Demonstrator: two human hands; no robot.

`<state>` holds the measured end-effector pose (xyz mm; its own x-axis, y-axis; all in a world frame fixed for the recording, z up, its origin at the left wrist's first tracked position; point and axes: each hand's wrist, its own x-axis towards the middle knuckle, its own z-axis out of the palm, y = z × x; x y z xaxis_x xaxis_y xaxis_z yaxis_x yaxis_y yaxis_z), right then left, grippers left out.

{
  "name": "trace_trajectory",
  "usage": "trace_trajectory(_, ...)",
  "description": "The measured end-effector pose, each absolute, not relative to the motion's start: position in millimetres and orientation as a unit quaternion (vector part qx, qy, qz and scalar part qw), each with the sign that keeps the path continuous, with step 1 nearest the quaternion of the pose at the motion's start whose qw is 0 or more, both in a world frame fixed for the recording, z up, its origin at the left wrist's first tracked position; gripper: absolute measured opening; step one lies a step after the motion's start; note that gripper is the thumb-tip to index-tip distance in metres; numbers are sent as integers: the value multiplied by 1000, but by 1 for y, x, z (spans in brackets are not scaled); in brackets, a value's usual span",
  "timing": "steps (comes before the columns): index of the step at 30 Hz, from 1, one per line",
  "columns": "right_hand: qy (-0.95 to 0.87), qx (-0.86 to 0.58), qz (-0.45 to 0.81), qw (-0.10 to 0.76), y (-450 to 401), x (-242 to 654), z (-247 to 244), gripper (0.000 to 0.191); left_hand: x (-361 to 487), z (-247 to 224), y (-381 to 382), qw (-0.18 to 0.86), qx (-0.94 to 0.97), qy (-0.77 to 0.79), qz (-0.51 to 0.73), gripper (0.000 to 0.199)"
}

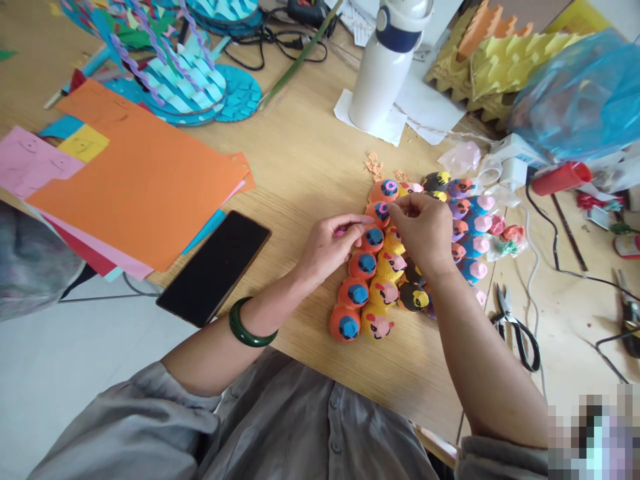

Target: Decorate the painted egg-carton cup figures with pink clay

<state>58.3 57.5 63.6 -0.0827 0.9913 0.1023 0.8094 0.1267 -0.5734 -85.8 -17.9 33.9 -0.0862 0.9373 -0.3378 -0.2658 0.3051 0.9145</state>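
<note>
A painted egg tray point(357, 293) lies on the table, its rows of bumps coloured orange, yellow, black, purple and blue. Clay-like pieces top the bumps; the orange ones carry blue pieces, and the two farthest also bear pink rings. My left hand point(327, 247), a dark green bangle on its wrist, is closed beside the orange row with a small piece of pink clay point(341, 233) between its fingers. Over the yellow and black rows, my right hand point(425, 227) is pinched, fingertips at the second orange bump's pink ring point(382, 209). Whatever those fingertips hold is hidden.
Left of the tray lie a black phone point(215, 267) and orange paper point(145, 180). Scissors point(515, 327) rest at its right. Behind stands a white bottle point(383, 73); a red cylinder point(563, 179), cables and a blue plastic bag point(575, 100) crowd the right side.
</note>
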Motion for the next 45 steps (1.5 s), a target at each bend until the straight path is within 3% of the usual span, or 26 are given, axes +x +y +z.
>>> trace_trajectory(8, -707, -648, 180, 217, 55, 57, 63, 13, -86, 33, -17, 601, 316, 547, 490, 25)
trace_trajectory(31, -668, -599, 292, 332, 59, 60, 71, 15, -87, 28, -18, 598, 327, 537, 496, 22)
trace_trajectory(35, -653, -608, 326, 312, 60, 60, 68, 17, -87, 28, -17, 599, 330, 536, 495, 22)
trace_trajectory(45, -709, -651, 159, 219, 54, 57, 66, 17, -86, 28, -17, 595, 336, 542, 489, 23)
